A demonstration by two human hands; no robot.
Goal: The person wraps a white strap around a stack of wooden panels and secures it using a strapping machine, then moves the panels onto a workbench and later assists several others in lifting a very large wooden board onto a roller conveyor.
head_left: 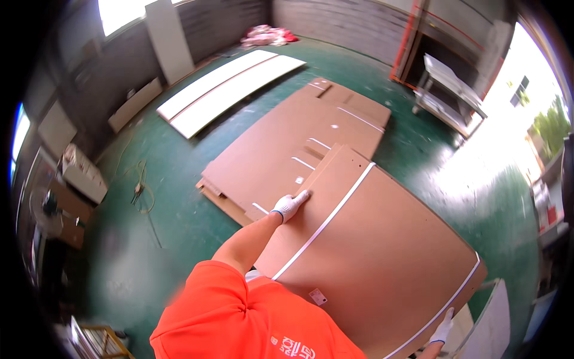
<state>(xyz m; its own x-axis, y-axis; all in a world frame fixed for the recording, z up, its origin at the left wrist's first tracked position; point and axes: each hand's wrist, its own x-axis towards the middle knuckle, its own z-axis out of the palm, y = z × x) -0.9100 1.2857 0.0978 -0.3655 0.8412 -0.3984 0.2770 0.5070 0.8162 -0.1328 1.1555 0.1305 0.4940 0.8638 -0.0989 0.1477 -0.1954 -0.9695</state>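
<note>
A large flat bundle of brown cardboard (382, 239), bound by two white straps (326, 221), spans the space in front of me at a slant. My left hand (289, 206), in a white glove with a blue cuff, is closed on its far left edge. At the near right edge, beside one strap, my right hand (443, 328) grips the same bundle; some of its fingers are hidden. A small printed label (318, 297) is stuck on the cardboard near my body. Beyond lies a stack of flat cardboard (269, 143) with white strips on it, partly covered by the bundle.
White panels (230, 90) lie on the green floor (173, 209) farther back. A metal cart (448, 90) stands by the bright doorway at right. A yellow cable (142, 185) and a fan (49, 206) are at left. Pink-red cloth (269, 36) is heaped by the back wall.
</note>
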